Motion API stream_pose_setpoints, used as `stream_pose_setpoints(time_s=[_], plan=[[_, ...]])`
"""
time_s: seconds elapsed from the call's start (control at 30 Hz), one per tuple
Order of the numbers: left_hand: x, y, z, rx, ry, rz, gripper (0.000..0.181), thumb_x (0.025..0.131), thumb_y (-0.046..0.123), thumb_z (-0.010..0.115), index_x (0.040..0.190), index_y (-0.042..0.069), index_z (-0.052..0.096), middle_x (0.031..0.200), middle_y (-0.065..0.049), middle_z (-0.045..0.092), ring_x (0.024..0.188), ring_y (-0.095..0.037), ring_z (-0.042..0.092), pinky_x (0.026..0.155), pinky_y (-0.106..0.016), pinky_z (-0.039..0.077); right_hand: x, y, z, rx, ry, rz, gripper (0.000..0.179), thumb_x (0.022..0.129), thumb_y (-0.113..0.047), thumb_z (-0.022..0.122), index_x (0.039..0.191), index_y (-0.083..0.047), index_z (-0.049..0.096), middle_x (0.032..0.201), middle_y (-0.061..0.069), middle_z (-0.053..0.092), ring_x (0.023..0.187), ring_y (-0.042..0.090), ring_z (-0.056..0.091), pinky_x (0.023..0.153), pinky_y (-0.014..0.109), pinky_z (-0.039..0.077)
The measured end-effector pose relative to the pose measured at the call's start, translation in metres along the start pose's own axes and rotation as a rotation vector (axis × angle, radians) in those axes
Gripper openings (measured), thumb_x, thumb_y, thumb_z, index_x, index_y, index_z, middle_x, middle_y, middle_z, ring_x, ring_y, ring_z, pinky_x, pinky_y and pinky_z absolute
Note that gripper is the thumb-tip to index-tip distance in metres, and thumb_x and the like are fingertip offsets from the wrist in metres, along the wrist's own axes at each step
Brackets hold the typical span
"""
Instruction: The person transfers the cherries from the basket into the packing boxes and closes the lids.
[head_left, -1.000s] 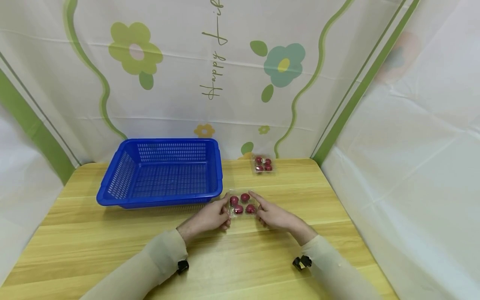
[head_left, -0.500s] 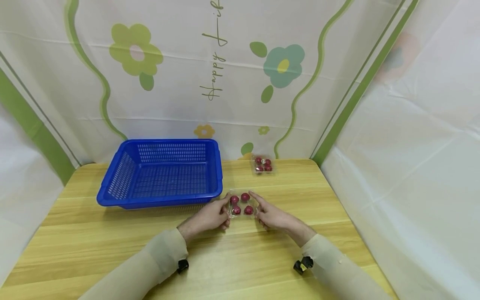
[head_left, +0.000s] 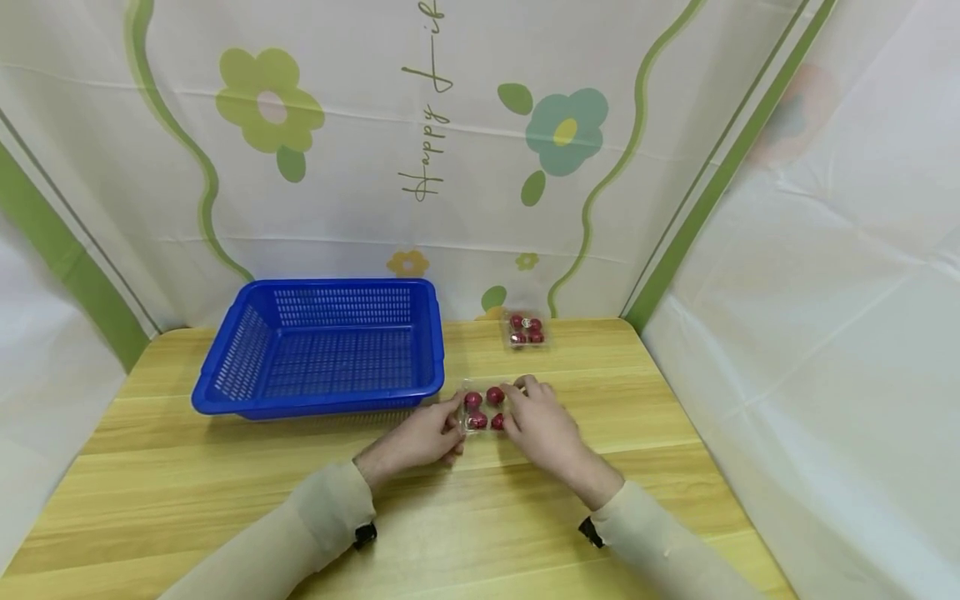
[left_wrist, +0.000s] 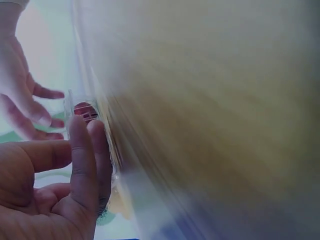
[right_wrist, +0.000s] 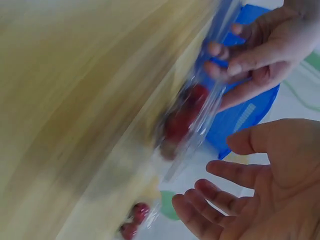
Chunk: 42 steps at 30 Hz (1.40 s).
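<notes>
A clear plastic fruit box holding several dark red round fruits lies on the table between my hands. My left hand touches its left end; in the left wrist view those fingers are fairly straight against the box, with the thumb beside them. At the right end is my right hand, loosely bent over the box edge in the head view. The right wrist view shows its fingers spread and relaxed, apart from the box and holding nothing. Part of the box's right side is hidden by this hand.
A blue plastic basket stands on the left, its near right corner close to my left hand. Farther back, a second clear box of red fruits sits near the rear edge of the wooden table. Printed curtains enclose the back and sides.
My right hand has left the box's right side, lifting and turning over its edge with fingers spread. The box has shifted very slightly right. My left hand has stayed almost in place.
</notes>
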<state>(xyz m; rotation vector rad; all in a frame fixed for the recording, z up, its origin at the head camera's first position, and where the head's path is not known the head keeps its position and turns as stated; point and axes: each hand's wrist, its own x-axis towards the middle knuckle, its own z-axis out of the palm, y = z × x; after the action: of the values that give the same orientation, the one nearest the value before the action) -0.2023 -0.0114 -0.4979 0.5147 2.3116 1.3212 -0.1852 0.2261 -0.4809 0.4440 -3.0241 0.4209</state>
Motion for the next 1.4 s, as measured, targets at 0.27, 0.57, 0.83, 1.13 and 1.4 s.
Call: stream_pose_setpoints(time_s=[0.27, 0.57, 0.83, 1.13, 1.4], plan=[[-0.001, 0.002, -0.001, 0.126, 0.001, 0.104, 0.031, 0.114, 0.004, 0.067, 0.142, -0.004, 0.075, 0.123, -0.017, 0.085, 0.092, -0.014, 0.071, 0.073, -0.025, 0.058, -0.003, -0.016, 0.009, -0.075, -0.019, -0.112, 0.051, 0.11, -0.023, 0.081, 0.154, 0.002, 0.073, 0.153, 0.023, 0.073, 0.139, 0.042, 0.073, 0.113, 0.058, 0.069], [-0.004, 0.004, -0.002, 0.181, -0.003, 0.139, 0.042, 0.116, 0.007, 0.063, 0.154, -0.009, 0.069, 0.132, -0.019, 0.086, 0.128, -0.033, 0.083, 0.107, -0.051, 0.072, 0.007, 0.002, 0.012, -0.097, -0.026, -0.042, 0.058, 0.111, -0.028, 0.083, 0.16, 0.0, 0.068, 0.162, 0.024, 0.068, 0.148, 0.043, 0.069, 0.108, 0.059, 0.072], [-0.009, 0.003, -0.004, 0.191, 0.009, 0.152, 0.042, 0.116, 0.009, 0.063, 0.154, -0.009, 0.07, 0.137, -0.021, 0.085, 0.13, -0.033, 0.082, 0.108, -0.053, 0.071, 0.019, 0.026, 0.006, -0.064, -0.062, 0.038, 0.062, 0.114, -0.033, 0.079, 0.164, 0.001, 0.063, 0.171, 0.026, 0.061, 0.156, 0.047, 0.065, 0.12, 0.064, 0.065], [-0.003, -0.012, -0.002, 0.177, 0.006, 0.188, 0.049, 0.119, 0.018, 0.062, 0.16, -0.009, 0.066, 0.145, -0.022, 0.082, 0.133, -0.03, 0.082, 0.113, -0.047, 0.07, 0.032, 0.052, -0.002, -0.019, -0.082, 0.104, 0.065, 0.114, -0.029, 0.076, 0.165, 0.006, 0.058, 0.177, 0.03, 0.055, 0.162, 0.051, 0.058, 0.131, 0.067, 0.055], [-0.022, 0.014, -0.014, 0.13, 0.026, 0.143, 0.045, 0.119, 0.019, 0.066, 0.156, -0.007, 0.07, 0.147, -0.023, 0.081, 0.131, -0.034, 0.083, 0.114, -0.052, 0.069, 0.038, 0.066, -0.006, 0.018, -0.076, 0.111, 0.068, 0.115, -0.03, 0.073, 0.169, 0.007, 0.054, 0.175, 0.031, 0.056, 0.161, 0.052, 0.058, 0.133, 0.07, 0.052]])
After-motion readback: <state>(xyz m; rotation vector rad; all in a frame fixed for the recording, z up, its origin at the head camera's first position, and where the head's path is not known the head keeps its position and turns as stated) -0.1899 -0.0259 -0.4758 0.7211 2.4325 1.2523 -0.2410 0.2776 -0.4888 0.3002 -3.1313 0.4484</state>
